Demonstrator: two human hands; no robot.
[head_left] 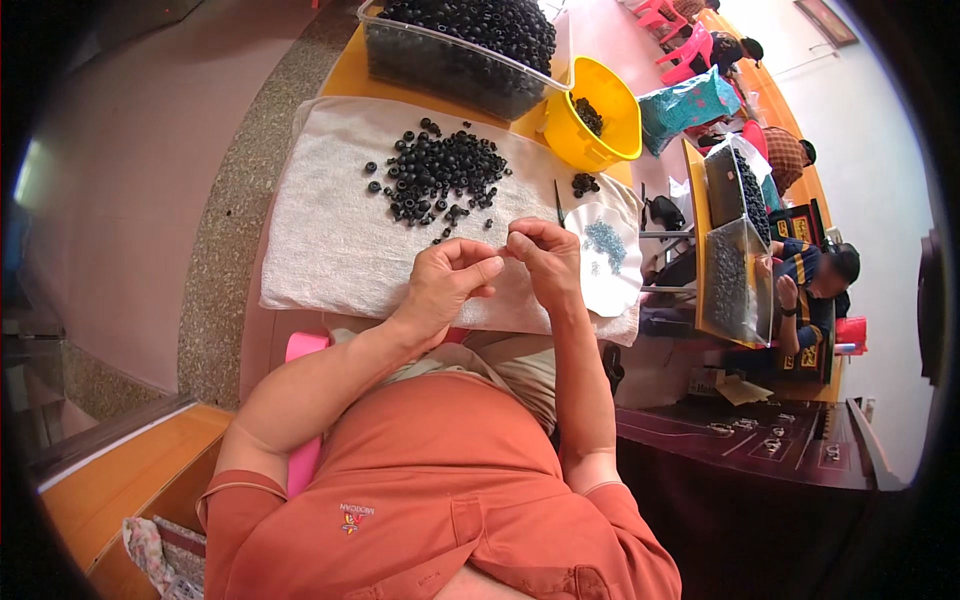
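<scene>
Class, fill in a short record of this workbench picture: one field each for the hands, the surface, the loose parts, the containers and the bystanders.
Hands: left hand and right hand pinched together, fingertips meeting; anything held is too small to tell
Surface: white towel on a yellow table
Loose parts: pile of black rings
Containers: clear bin full of black rings, yellow bowl, white dish with small bluish pieces
Bystanders: seated co-workers at right

Yellow table (pixel 345 75), white towel (pixel 330 235), clear bin (pixel 440 65), yellow bowl (pixel 590 140)
</scene>
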